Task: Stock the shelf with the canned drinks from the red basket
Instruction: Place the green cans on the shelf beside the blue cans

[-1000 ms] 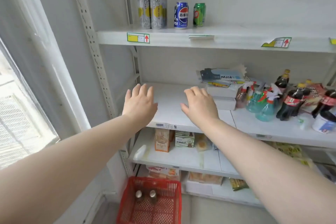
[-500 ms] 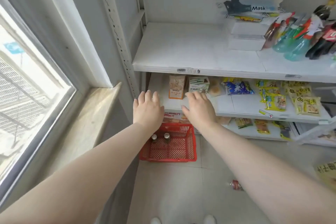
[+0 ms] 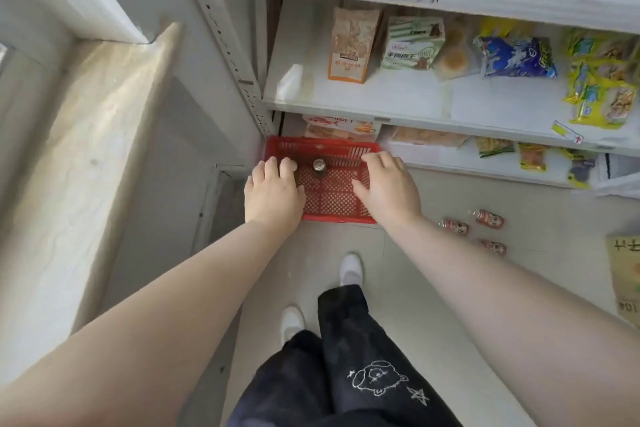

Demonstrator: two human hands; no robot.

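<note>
Hands above the red basket (image 3: 332, 206) on the floor (image 3: 433, 253)
Left hand (image 3: 273, 194) and right hand (image 3: 386, 189) are spread, apparently empty; one can (image 3: 319, 166) stands far-left in the basket, below the shelf (image 3: 381, 104).

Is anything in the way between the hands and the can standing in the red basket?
Nothing visible. The silver-topped can stands uncovered in the open-topped red plastic mesh basket, between the left hand and right hand, both open over it.
</note>
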